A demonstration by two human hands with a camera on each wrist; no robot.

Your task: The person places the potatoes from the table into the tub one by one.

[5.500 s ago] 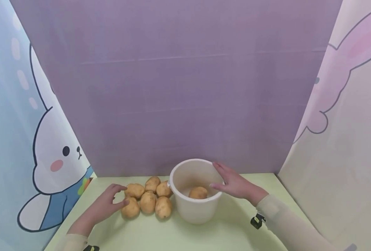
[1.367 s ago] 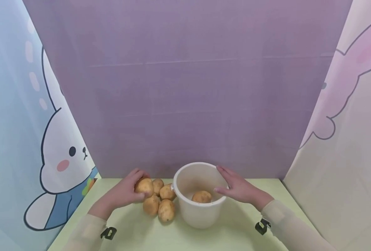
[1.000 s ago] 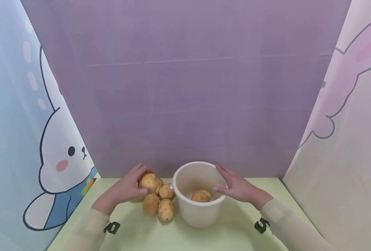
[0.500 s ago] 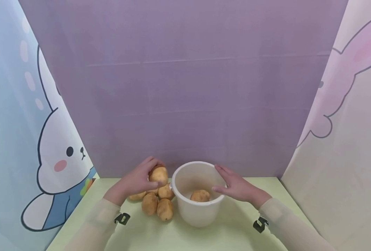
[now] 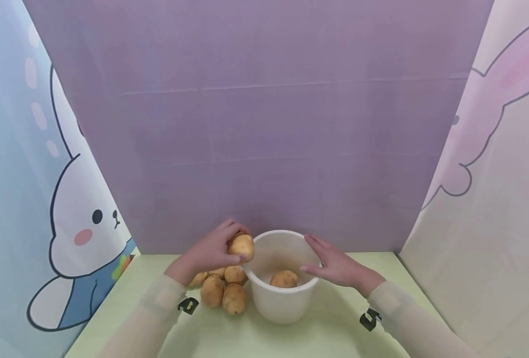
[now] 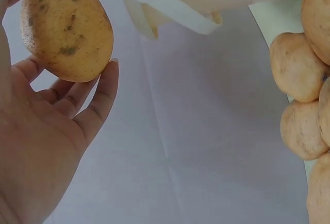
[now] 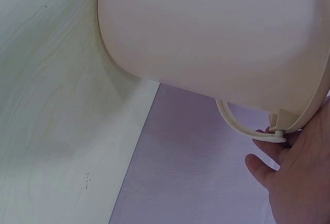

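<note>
My left hand (image 5: 210,251) grips a potato (image 5: 241,247) between thumb and fingertips, raised at the left rim of a white bucket (image 5: 282,306). In the left wrist view the same potato (image 6: 69,31) shows dark specks. My right hand (image 5: 338,261) holds the bucket's right rim, its thumb over the inner side. The right wrist view has the fingers (image 7: 260,170) outside, beside the handle (image 7: 242,126). One potato (image 5: 284,279) lies inside the bucket. Several more potatoes (image 5: 234,299) sit in a cluster left of it, partly hidden by my left hand.
The pale green table (image 5: 264,343) meets a purple backdrop (image 5: 264,124) behind the bucket. Printed cartoon curtains stand at the left (image 5: 4,199) and right (image 5: 501,223). A black wrist mount (image 5: 188,305) is on each sleeve.
My left hand has picked up a potato from the cluster, raised it and carried it right to the bucket's rim. The right hand has stayed at the rim.
</note>
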